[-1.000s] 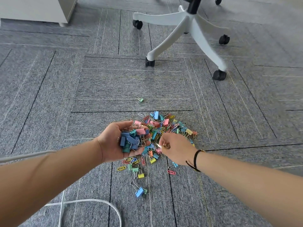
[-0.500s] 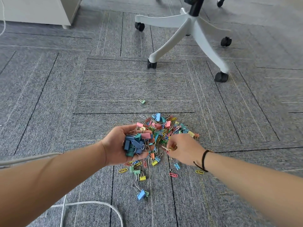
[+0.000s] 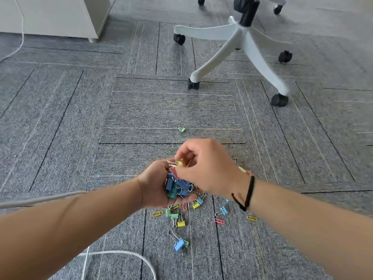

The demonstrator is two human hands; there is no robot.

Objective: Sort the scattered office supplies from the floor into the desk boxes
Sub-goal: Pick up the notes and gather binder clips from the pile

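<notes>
Binder clips (image 3: pixel 177 186) fill the cupped left hand (image 3: pixel 155 184) — its fingers curl round them. A second ago the right hand (image 3: pixel 207 170) was down in the floor pile (image 3: pixel 181 215); now it pinches a yellow clip (image 3: pixel 179 163) over that palm — one more gathered, many left on the carpet (image 3: pixel 161 114).

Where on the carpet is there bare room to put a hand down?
Bare carpet lies between the lone green clip and the chair base, and left of the left hand. It is crowded under both hands and around the blue clip.
</notes>
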